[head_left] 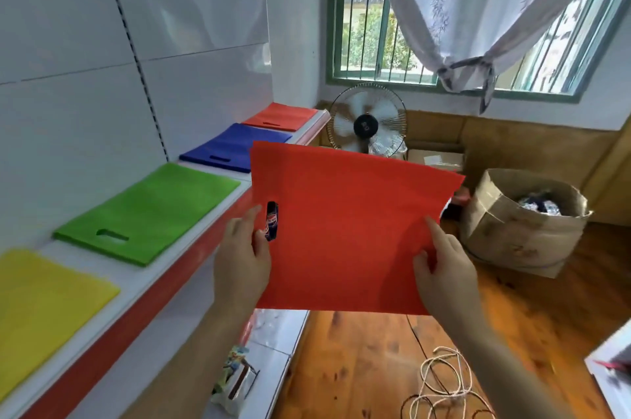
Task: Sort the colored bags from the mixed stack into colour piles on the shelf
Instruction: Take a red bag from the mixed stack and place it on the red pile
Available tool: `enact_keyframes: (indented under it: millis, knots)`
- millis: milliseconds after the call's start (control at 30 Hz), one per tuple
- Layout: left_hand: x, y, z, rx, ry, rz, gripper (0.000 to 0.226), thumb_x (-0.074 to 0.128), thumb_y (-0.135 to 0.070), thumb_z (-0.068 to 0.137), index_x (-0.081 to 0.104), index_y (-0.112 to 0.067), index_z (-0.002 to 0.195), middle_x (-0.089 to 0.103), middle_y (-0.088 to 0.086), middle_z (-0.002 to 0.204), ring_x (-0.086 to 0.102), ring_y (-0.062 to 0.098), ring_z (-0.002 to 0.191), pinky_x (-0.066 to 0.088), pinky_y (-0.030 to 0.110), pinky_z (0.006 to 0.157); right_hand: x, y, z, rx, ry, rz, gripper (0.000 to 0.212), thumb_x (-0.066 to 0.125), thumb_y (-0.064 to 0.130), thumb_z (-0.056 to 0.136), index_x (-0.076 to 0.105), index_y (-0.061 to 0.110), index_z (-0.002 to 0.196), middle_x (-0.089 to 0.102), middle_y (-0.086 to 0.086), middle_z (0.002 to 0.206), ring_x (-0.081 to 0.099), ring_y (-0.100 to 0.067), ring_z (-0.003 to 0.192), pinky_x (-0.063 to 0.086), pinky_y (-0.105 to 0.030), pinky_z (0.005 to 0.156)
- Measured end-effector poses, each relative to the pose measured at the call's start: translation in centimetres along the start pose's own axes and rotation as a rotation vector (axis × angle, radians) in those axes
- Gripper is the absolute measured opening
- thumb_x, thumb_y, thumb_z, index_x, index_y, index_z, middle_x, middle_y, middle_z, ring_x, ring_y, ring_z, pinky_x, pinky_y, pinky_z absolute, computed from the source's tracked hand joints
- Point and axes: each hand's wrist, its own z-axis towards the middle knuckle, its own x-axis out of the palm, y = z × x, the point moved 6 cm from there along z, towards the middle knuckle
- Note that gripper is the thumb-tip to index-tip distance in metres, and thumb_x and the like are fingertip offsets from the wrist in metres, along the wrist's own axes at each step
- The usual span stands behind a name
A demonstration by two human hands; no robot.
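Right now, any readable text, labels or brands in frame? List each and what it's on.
None legible.
Red-white-blue logo seen through the red bag's handle slot: lettering too blurred.
Fan hub: mark too small.
Cardboard box: faint print, unreadable.
Packet on the lower shelf: print blurred.

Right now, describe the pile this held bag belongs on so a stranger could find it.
Follow the white shelf along the wall toward the window. Past the yellow, green and blue piles, the red pile lies at the far end, nearest the fan, the only pile matching the held bag.
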Motion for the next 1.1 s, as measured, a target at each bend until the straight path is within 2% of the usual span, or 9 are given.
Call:
enact_keyframes:
  millis: [67,167,267,467,567,767,867,967,1100]
  knots:
    - [2.9,0.0,3.1,0.008,0.018,-0.013,0.046,0.056,-0.01,0.102,0.056,-0.021,0.147,0.062,0.003,0.128,0.057,0.012,0.109,0.037,0.024,0.09,1.0,-1.0,3.5,-0.001,0.002,-0.044,0.064,0.061,0.009,0.094,0.046,0.028,0.154,0.06,-0.002,0.108,0.061,-0.029,0.093,0.051,-0.041,0.076]
    - [6.8,-0.5,7.8,0.036,0.043,-0.043,0.047,0.056,-0.01,0.103,0.055,-0.024,0.148,0.063,0.002,0.131,0.053,0.004,0.11,0.038,0.024,0.092,2.2,-2.6,8.7,0.009,-0.029,-0.079,0.063,0.062,0.011,0.094,0.046,0.03,0.152,0.06,-0.002,0.109,0.063,-0.033,0.092,0.052,-0.042,0.075]
    - [10.7,-1.1,12.5,0.022,0.081,-0.059,0.047,0.054,-0.012,0.105,0.055,-0.023,0.15,0.062,0.003,0.138,0.06,0.018,0.121,0.042,0.028,0.096,3.5,-4.5,12.9,0.013,-0.057,-0.115,0.064,0.064,0.01,0.092,0.046,0.033,0.149,0.059,-0.001,0.107,0.063,-0.033,0.09,0.051,-0.041,0.072]
    - [19.0,-2.2,19.3,0.036,0.126,0.0,0.044,0.052,-0.018,0.107,0.054,-0.027,0.15,0.064,0.001,0.128,0.063,0.019,0.113,0.048,0.029,0.092,5.9,-9.1,21.0,0.034,-0.057,-0.151,0.065,0.064,0.011,0.091,0.047,0.029,0.151,0.056,0.001,0.098,0.061,-0.029,0.082,0.049,-0.038,0.067]
    - [24.0,-2.5,23.1,0.022,0.131,0.006,0.045,0.052,-0.019,0.106,0.054,-0.028,0.15,0.064,0.003,0.125,0.064,0.021,0.109,0.054,0.035,0.09,7.5,-12.0,25.9,0.039,-0.043,-0.136,0.062,0.063,0.009,0.089,0.049,0.028,0.146,0.054,0.0,0.095,0.06,-0.031,0.081,0.05,-0.04,0.066]
    - [33.1,-3.8,30.3,0.019,0.108,0.051,0.05,0.054,-0.015,0.103,0.053,-0.032,0.149,0.062,-0.001,0.108,0.063,0.021,0.098,0.05,0.033,0.079,10.5,-17.3,37.6,0.045,0.002,-0.132,0.063,0.063,0.009,0.091,0.047,0.026,0.149,0.059,-0.008,0.106,0.061,-0.038,0.093,0.054,-0.046,0.074]
    - [35.5,-3.5,34.0,-0.006,0.082,0.055,0.051,0.054,-0.017,0.102,0.051,-0.036,0.149,0.064,-0.002,0.115,0.064,0.021,0.099,0.055,0.039,0.082,12.9,-18.1,43.4,-0.01,0.039,-0.101,0.052,0.062,0.01,0.092,0.051,0.027,0.14,0.061,-0.012,0.116,0.062,-0.039,0.105,0.056,-0.049,0.083]
    - [36.9,-2.0,37.1,-0.071,0.045,0.067,0.049,0.052,-0.019,0.102,0.051,-0.037,0.148,0.063,-0.001,0.117,0.064,0.021,0.102,0.053,0.039,0.084,16.2,-18.3,48.6,-0.042,0.063,-0.086,0.047,0.061,0.012,0.093,0.053,0.023,0.138,0.061,-0.009,0.103,0.062,-0.037,0.097,0.054,-0.048,0.079]
    - [37.8,0.9,41.4,-0.141,-0.029,0.13,0.048,0.051,-0.02,0.103,0.052,-0.038,0.148,0.062,-0.003,0.124,0.062,0.018,0.106,0.045,0.031,0.082,21.8,-17.5,54.1,-0.116,0.161,-0.058,0.045,0.055,0.02,0.093,0.049,0.032,0.136,0.049,0.003,0.089,0.06,-0.034,0.083,0.046,-0.041,0.069]
